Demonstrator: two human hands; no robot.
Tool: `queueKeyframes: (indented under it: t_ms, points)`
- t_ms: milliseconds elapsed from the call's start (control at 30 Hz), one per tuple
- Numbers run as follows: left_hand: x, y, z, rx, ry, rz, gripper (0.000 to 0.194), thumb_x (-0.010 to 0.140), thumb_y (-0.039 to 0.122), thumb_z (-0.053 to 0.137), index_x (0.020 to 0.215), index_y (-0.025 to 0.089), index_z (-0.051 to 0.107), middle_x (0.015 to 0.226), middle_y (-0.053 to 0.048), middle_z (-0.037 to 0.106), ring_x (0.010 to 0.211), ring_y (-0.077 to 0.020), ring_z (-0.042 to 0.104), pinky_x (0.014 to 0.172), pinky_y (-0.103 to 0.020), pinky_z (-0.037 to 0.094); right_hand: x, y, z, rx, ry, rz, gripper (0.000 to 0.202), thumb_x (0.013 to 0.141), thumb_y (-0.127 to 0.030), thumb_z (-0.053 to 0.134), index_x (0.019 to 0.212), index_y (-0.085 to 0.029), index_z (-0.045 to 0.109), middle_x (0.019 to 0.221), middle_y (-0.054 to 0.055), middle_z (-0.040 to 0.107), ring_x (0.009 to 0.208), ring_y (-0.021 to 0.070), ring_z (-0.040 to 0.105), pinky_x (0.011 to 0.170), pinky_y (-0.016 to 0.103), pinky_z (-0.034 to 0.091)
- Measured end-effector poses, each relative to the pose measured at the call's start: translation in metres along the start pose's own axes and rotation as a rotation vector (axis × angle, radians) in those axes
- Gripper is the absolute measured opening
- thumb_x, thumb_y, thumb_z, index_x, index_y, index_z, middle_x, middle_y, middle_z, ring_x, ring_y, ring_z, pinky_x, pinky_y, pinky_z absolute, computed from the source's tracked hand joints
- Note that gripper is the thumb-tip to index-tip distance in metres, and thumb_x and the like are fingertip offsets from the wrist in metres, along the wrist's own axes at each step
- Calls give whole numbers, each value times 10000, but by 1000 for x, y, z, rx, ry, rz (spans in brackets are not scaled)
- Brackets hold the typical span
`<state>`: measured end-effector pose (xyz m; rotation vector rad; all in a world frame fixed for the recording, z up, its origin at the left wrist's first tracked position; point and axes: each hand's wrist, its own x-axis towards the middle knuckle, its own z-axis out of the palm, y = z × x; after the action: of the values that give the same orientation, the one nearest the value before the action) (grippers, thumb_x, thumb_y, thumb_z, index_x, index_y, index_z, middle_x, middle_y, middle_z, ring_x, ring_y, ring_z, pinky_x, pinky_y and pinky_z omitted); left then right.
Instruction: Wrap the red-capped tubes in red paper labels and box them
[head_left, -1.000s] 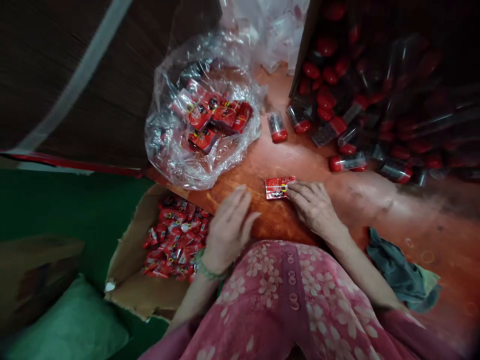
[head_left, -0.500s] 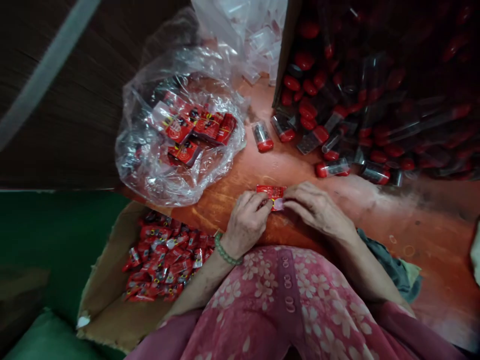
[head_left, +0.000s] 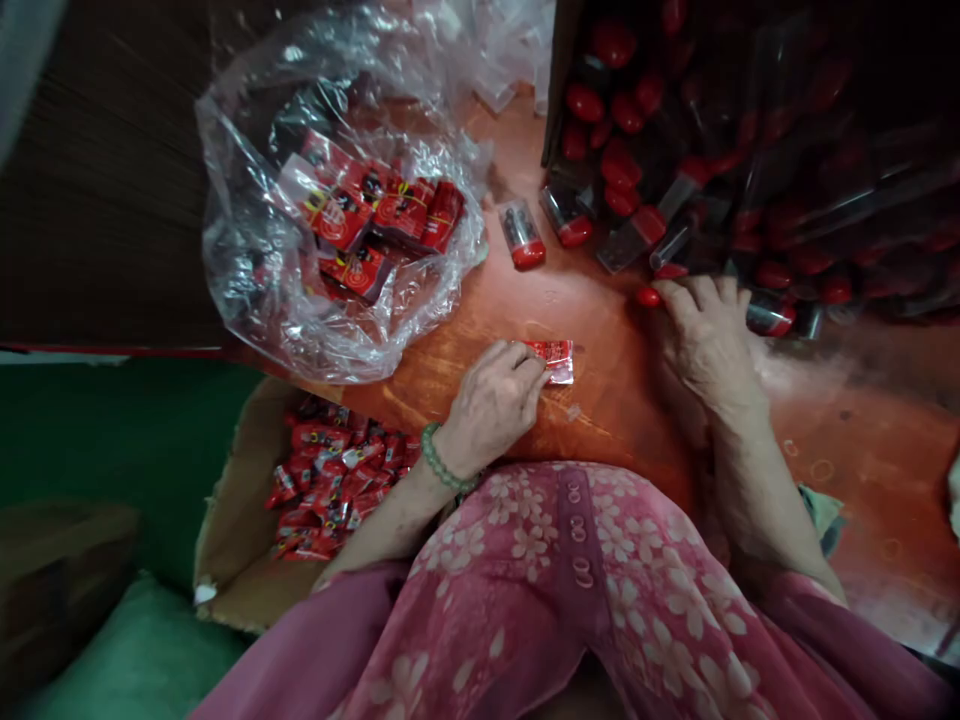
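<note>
My left hand (head_left: 499, 405), with a green bead bracelet at the wrist, is closed on a small red printed card (head_left: 559, 362) lying on the orange table. Fingers cover the card's left part. To the right, my right hand (head_left: 709, 340) has its fingers curled over a small clear tube with a red cap (head_left: 649, 297); only the red end shows and the rest is hidden. Another clear tube with a red cap (head_left: 523, 236), dark grains inside, lies between the plastic bag and the pile of tubes.
An opened clear plastic bag (head_left: 247, 310) holds stacks of red cards (head_left: 341, 215). Many red-capped tubes (head_left: 622, 185) are heaped at the upper right. A cardboard box (head_left: 236, 500) of red packets (head_left: 337, 480) stands at lower left, below the table (head_left: 600, 430).
My right hand has left the red card and moved right and forward onto a red-capped tube at the pile's edge. My left hand keeps its hold on the card. The view has shifted slightly.
</note>
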<state>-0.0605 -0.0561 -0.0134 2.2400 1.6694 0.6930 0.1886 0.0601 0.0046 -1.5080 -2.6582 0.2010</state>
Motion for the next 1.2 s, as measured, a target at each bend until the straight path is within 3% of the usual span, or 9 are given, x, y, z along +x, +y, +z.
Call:
queueKeyframes:
  t_ms: [133, 233, 400, 533, 733, 967, 1100, 1200]
  points:
    - [4, -3, 2, -74, 95, -18, 172, 950, 187, 631, 795, 159, 702, 766, -41, 676, 733, -169, 593, 692, -298, 495, -12, -9, -6, 482, 107, -3, 270, 1052, -355, 449, 1227, -248, 626, 1123, 117, 676, 1041, 275, 639, 950, 484, 533]
    - [5, -5, 3, -187, 224, -47, 145, 895, 223, 735, 767, 166, 700, 720, -8, 689, 677, -136, 611, 657, -274, 496, -25, -20, -7, 805, 76, 19, 244, 1049, -406, 483, 1174, -261, 635, 1052, 69, 694, 968, 237, 672, 921, 444, 559]
    - [3, -2, -1, -335, 342, -50, 151, 841, 256, 817, 775, 164, 718, 741, -1, 732, 668, -103, 655, 632, -234, 515, -40, -35, -8, 1014, 22, -56, 225, 1018, -342, 579, 1208, -269, 675, 1072, 44, 718, 961, 201, 686, 895, 376, 563]
    - [2, 4, -7, -400, 346, -48, 133, 827, 254, 833, 810, 168, 734, 769, -5, 748, 699, -102, 682, 633, -224, 524, -41, -41, -16, 1010, 3, -180, 242, 996, -306, 631, 1223, -278, 709, 1075, 45, 734, 965, 189, 687, 871, 344, 565]
    - [0, 11, -18, -406, 287, -12, 91, 872, 255, 789, 861, 186, 730, 808, -2, 751, 716, -99, 673, 663, -232, 534, -40, -44, -24, 846, -150, -263, 303, 1028, -350, 576, 1288, -261, 703, 1052, 69, 719, 948, 194, 684, 859, 346, 570]
    - [0, 14, -17, -362, 206, 95, 31, 902, 184, 740, 920, 177, 715, 817, -13, 737, 755, -113, 653, 707, -250, 531, -37, -45, -28, 657, -278, -319, 328, 1044, -375, 527, 1301, -263, 697, 881, 38, 618, 766, 169, 613, 719, 291, 525]
    - [1, 11, -15, -373, 170, 88, 37, 917, 208, 730, 924, 173, 721, 837, -19, 737, 774, -111, 653, 712, -239, 526, -29, -48, -27, 633, -306, -337, 335, 1051, -369, 506, 1317, -271, 685, 911, 46, 622, 779, 176, 611, 741, 302, 530]
    - [2, 3, -16, -361, 107, 62, 147, 919, 306, 736, 966, 166, 733, 878, -36, 745, 814, -128, 673, 733, -249, 543, -21, -48, -24, 703, -341, -346, 321, 1056, -401, 491, 1271, -296, 705, 990, 56, 662, 864, 187, 649, 808, 318, 551]
